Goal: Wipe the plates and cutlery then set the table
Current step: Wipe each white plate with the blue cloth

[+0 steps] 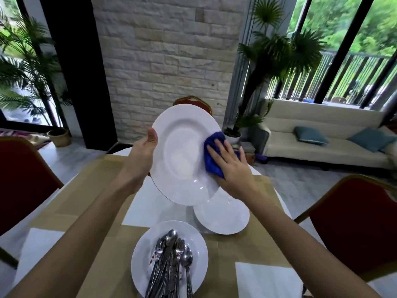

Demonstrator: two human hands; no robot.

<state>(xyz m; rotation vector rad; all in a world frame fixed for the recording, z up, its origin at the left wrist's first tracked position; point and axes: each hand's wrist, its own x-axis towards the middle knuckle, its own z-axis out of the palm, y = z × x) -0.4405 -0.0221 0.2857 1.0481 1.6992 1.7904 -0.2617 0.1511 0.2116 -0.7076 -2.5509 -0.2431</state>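
A large white plate (182, 155) is held tilted up above the table. My left hand (141, 155) grips its left rim, thumb on the front. My right hand (232, 166) presses a blue cloth (212, 151) flat against the plate's right rim with straight fingers. Below it, a second white plate (223, 216) lies on the table. Nearest to me, a third white plate (197, 254) carries a pile of spoons and other cutlery (171, 265).
The table (86, 190) has a tan cover with white napkins (264, 280) at the near left and right. Red chairs (354, 222) stand on both sides and one at the far end. A sofa and potted palms lie beyond.
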